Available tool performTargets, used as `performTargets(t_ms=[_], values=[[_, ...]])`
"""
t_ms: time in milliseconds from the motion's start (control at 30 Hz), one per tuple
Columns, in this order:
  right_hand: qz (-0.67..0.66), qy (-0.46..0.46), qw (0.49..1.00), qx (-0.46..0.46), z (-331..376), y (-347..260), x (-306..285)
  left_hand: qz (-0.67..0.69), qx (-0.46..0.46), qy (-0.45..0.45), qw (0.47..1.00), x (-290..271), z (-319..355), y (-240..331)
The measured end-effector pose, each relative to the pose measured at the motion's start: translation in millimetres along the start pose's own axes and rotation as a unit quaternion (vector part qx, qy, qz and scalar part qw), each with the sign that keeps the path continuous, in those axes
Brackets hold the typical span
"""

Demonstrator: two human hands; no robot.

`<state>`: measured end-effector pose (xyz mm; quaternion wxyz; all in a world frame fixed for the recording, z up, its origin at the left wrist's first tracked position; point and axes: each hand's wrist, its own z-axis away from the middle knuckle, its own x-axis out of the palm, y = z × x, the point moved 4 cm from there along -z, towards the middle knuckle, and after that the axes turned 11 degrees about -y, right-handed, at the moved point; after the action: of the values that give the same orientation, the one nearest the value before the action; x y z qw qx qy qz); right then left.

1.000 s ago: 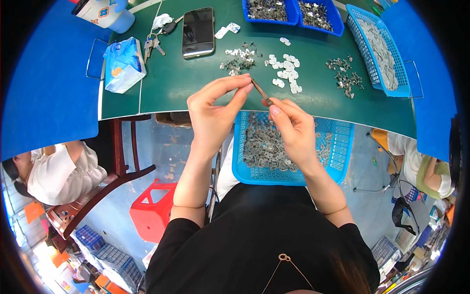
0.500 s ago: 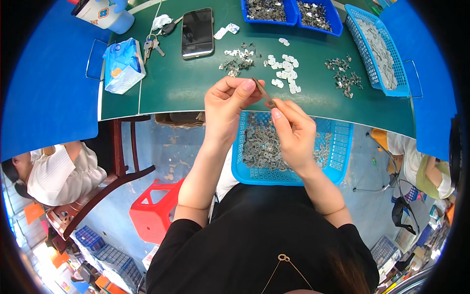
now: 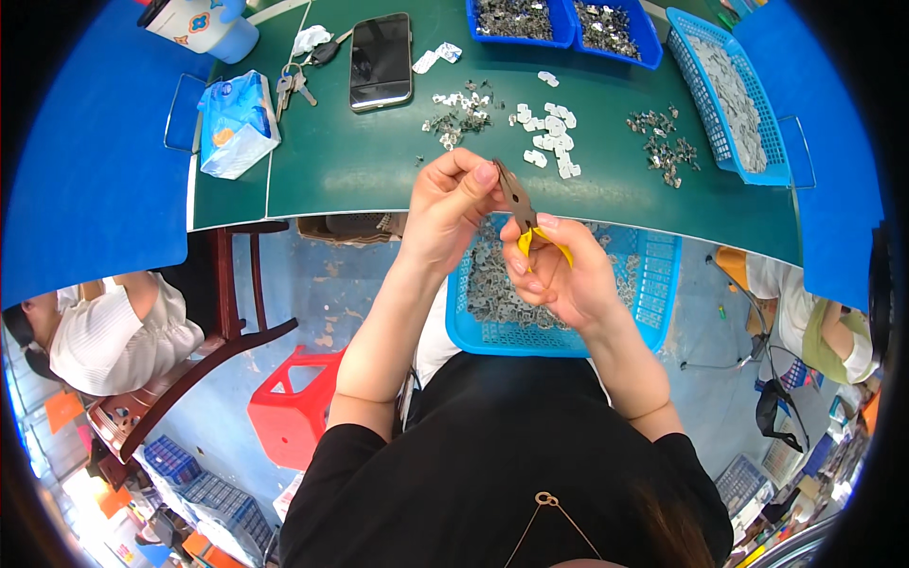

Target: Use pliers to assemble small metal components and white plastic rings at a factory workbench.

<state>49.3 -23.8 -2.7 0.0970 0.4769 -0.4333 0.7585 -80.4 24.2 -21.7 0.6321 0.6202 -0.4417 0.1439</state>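
My right hand [image 3: 568, 275] is closed around yellow-handled pliers [image 3: 518, 201], whose dark metal jaws point up and left. The tip of the jaws meets the fingertips of my left hand [image 3: 456, 204]. Thumb and forefinger of that hand are pinched together, and what they hold is hidden or too small to name. Both hands are over the table's front edge, above a light blue basket [image 3: 454, 322] full of small metal parts. Just beyond them on the table lie loose white plates [image 3: 554, 142] and a pile of small metal clips [image 3: 459, 121].
The green table [image 3: 331, 180] also bears a phone [image 3: 381, 62], keys [image 3: 295, 90], a tissue pack [image 3: 237, 128] and a cup [image 3: 204, 28]. Blue bins [image 3: 615, 38] and a basket of white plates [image 3: 778, 156] stand at the back right. A red stool [image 3: 289, 417] is at left.
My right hand has turned and lowered slightly, so the pliers' yellow handles and broad jaws now show. My left hand has shifted a little to the right, still pinched.
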Motion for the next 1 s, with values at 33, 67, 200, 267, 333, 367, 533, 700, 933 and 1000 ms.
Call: performTargets(t_ms=[33,67,200,267,333,367,533,700,933,1000], values=[[-0.044,-0.011,0.999,0.024,-0.6,3.3,-1.1,-0.034,0.0,0.013,0.999,-0.8,0.5,1.6],[-0.044,-0.012,0.999,0.025,-1.2,5.8,-1.1,-0.035,0.001,0.013,0.999,0.2,1.3,2.4],[0.043,0.035,0.998,0.0,-5.2,7.6,-5.6,-0.232,-0.01,0.155,0.96,-7.3,7.6,15.0],[0.047,0.046,0.998,0.002,-6.8,8.8,-10.2,-0.343,0.015,0.201,0.917,-14.8,9.7,33.3],[0.085,0.032,0.995,-0.037,-7.8,9.2,-10.8,-0.531,0.008,0.244,0.811,-36.9,13.6,53.7],[0.085,0.03,0.995,-0.037,-7.7,10.0,-10.7,-0.532,0.008,0.245,0.81,-45.5,13.8,58.5],[0.105,0.046,0.992,-0.05,-7.1,6.1,-6.5,-0.779,0.008,0.204,0.593,-41.4,-0.8,72.4],[0.106,0.04,0.992,-0.046,-4.7,4.4,-5.0,-0.816,-0.034,0.154,0.556,-32.4,-25.2,73.0],[0.109,0.05,0.992,-0.047,-0.9,3.5,-6.9,-0.773,-0.033,0.171,0.61,-43.2,-33.9,67.4],[0.119,0.057,0.99,-0.051,-0.4,2.2,-6.5,-0.734,-0.007,0.175,0.657,-45.7,-34.9,67.6]])
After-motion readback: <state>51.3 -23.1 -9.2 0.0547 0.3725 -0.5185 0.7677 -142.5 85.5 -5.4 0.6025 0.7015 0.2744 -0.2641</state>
